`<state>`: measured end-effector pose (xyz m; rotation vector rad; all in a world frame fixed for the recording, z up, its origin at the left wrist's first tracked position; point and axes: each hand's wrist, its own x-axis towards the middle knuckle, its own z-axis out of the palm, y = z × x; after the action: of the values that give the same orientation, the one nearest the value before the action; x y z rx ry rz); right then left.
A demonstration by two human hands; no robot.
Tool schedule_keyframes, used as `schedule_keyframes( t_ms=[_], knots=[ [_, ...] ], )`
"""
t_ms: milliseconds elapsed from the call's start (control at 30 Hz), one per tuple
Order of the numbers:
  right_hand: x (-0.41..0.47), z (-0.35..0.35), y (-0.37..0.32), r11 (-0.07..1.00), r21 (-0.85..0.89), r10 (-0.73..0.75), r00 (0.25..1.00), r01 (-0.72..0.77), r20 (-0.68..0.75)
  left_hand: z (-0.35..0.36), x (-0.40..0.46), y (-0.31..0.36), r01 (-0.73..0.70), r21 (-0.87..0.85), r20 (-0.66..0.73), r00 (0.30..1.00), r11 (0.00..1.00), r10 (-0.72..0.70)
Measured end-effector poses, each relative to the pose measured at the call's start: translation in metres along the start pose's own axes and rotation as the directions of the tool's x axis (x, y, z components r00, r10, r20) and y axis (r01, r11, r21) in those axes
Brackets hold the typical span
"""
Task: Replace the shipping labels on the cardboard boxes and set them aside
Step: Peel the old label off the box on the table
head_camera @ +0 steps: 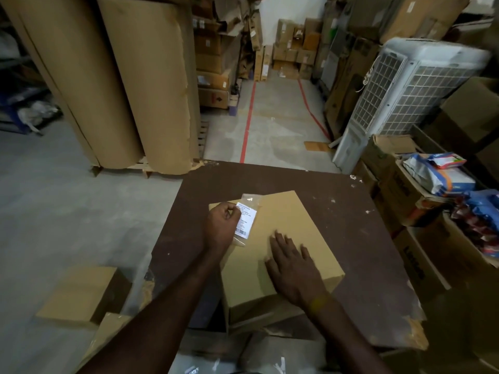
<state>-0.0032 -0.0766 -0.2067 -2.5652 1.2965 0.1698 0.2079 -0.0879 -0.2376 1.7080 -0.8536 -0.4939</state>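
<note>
I have the box on the counter, my right hand flat on its top. My left hand pinches the label at the box's far-left edge. I'd peel low and slow, bracing the box.

Both bare forearms extended forward and slightly inward from the lower edge of the view, the left entering from the lower left and the right from the lower right. The left hand was turned with its back to the camera, its fingers curled and the thumb and fingertips closed in a pinch at the upper right of the fist. The right hand lay palm down with its fingers straight, slightly spread and pointing up and to the left, the wrist nearly level.
</note>
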Motion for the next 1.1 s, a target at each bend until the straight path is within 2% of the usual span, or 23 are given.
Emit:
schedule_keyframes(
  t_ms=[100,300,533,767,967,1100],
  knots=[
    [0.012,-0.003,-0.015,1.0,0.011,0.016,1.0,-0.016,0.019,-0.001,0.0,0.002,0.002,0.019,-0.002,1.0,1.0,-0.002],
    [-0.043,0.008,0.0,0.995,0.015,-0.102,0.993,0.101,0.052,0.002,-0.004,0.006,-0.005,0.03,0.009,1.0,1.0,0.005],
    [0.016,-0.008,-0.01,0.999,0.005,0.044,0.999,-0.044,0.027,-0.001,-0.001,0.006,-0.024,0.063,-0.006,1.0,0.998,0.024],
    [-0.035,0.002,-0.012,0.997,0.03,-0.077,0.995,0.075,0.066,0.002,-0.001,0.004,-0.017,0.028,-0.003,1.0,0.999,0.017],
    [0.038,-0.008,-0.015,0.999,-0.017,0.034,0.999,-0.034,0.027,0.001,0.001,0.001,-0.016,0.028,-0.004,1.0,0.999,0.016],
    [0.034,-0.01,-0.016,1.0,-0.022,0.004,0.999,-0.003,0.046,0.001,0.0,0.004,-0.009,0.031,-0.003,1.0,0.999,0.009]
  ],
)
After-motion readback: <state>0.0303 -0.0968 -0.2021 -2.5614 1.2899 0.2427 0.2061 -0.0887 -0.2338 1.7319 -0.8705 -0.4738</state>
